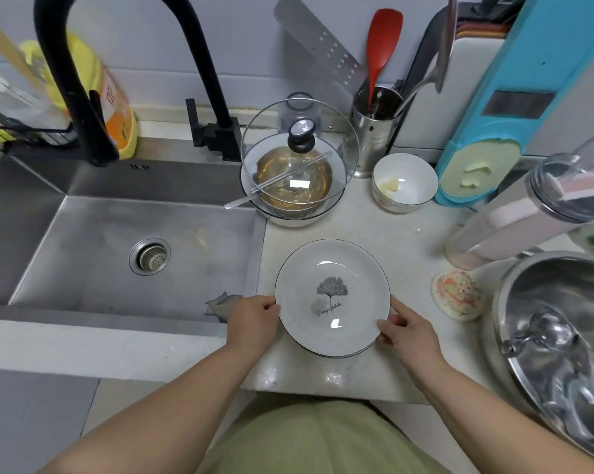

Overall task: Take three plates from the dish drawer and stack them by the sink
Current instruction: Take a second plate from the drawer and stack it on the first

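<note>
A white plate (pixel 333 268) with a dark rim and a grey leaf print sits on the pale counter (pixel 384 234) just right of the steel sink (pixel 94 241). A second rim shows under its lower right edge, so it lies on at least one more plate. My left hand (pixel 253 319) grips the plate's left edge with the thumb on the rim. My right hand (pixel 406 331) holds the lower right edge the same way. The dish drawer is out of view.
Behind the plate stand a bowl with a glass lid (pixel 299 155), a small white bowl (pixel 405 183) and a steel utensil holder (pixel 374 131). A large steel pot (pixel 558 336) and a shell-like coaster (pixel 458 295) lie to the right. A black faucet (pixel 83 80) arches over the sink.
</note>
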